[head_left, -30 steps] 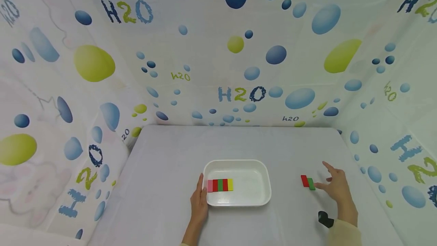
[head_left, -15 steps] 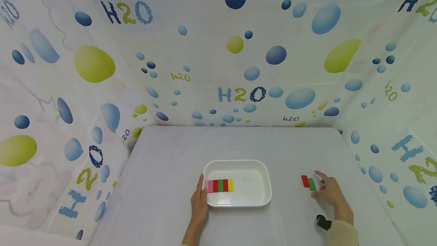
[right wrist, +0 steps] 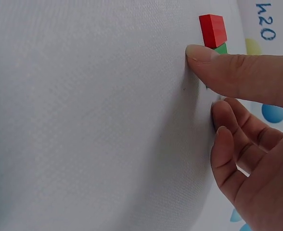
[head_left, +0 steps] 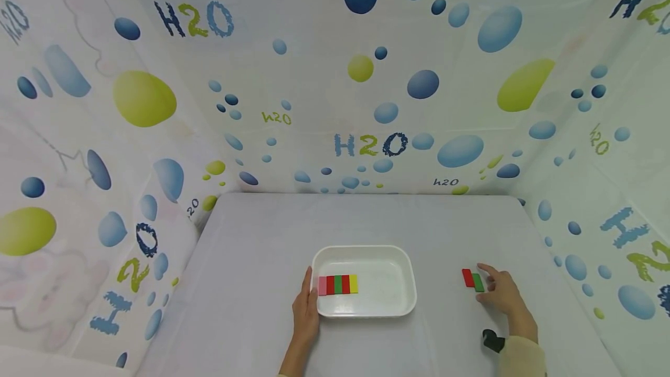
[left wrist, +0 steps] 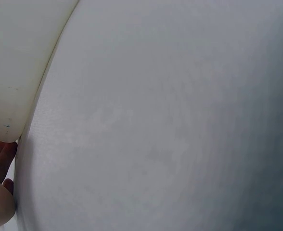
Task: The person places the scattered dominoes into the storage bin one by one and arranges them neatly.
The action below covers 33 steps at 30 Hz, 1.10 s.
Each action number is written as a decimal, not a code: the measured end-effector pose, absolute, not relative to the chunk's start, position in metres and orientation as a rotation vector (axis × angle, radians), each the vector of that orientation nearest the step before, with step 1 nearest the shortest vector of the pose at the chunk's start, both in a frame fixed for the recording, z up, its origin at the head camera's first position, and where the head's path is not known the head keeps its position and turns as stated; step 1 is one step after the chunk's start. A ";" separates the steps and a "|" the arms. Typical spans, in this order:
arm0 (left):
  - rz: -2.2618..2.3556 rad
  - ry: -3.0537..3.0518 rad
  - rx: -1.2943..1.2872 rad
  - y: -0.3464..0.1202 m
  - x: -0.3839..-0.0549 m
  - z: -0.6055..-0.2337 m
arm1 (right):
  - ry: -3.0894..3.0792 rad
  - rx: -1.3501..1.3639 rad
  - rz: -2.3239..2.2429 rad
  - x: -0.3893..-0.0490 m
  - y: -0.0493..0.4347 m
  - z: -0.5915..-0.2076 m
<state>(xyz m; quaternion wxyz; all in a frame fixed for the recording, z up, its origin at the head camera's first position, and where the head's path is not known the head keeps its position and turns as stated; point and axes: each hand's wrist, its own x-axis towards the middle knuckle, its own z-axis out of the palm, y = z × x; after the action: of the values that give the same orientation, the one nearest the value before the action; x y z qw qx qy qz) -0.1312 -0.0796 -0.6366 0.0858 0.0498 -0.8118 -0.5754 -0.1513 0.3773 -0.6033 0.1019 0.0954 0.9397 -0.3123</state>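
In the head view my left hand (head_left: 306,313) rests along the left side of a white tray (head_left: 387,310), fingers straight against its edge. The left wrist view shows its fingers (left wrist: 3,156) at the corner of the tray. Inside the tray lies a row of small blocks (head_left: 338,285): pink, red, green, red and yellow. To the right, my right hand (head_left: 502,292) has thumb and index finger spread beside a green block (head_left: 478,283). A red block (head_left: 468,278) lies against the green one. In the right wrist view the thumb (right wrist: 237,72) partly hides the green block.
A white cloth covers the table (head_left: 251,249). Walls of printed fabric (head_left: 314,74) with blue and green spots close in the back and both sides. A black object (head_left: 493,340) shows beside the right sleeve (head_left: 521,356).
My right hand has moved left and turned, bringing its index finger and thumb in toward the green block. The left hand, tray and blocks stay where they were.
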 end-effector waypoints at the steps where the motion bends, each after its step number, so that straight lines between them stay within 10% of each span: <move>1: -1.717 -2.423 0.152 -0.080 -0.131 -0.636 | 2.772 0.280 -0.924 -0.151 0.377 -0.603; 33: -1.727 -2.419 0.153 -0.080 -0.132 -0.637 | 2.763 0.292 -0.949 -0.153 0.378 -0.602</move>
<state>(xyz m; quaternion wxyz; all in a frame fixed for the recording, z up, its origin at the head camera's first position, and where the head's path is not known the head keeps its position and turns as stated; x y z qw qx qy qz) -0.1323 -0.0802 -0.6371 0.0828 0.0512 -0.8101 -0.5782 -0.1534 0.3779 -0.6023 0.1025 0.0991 0.9361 -0.3216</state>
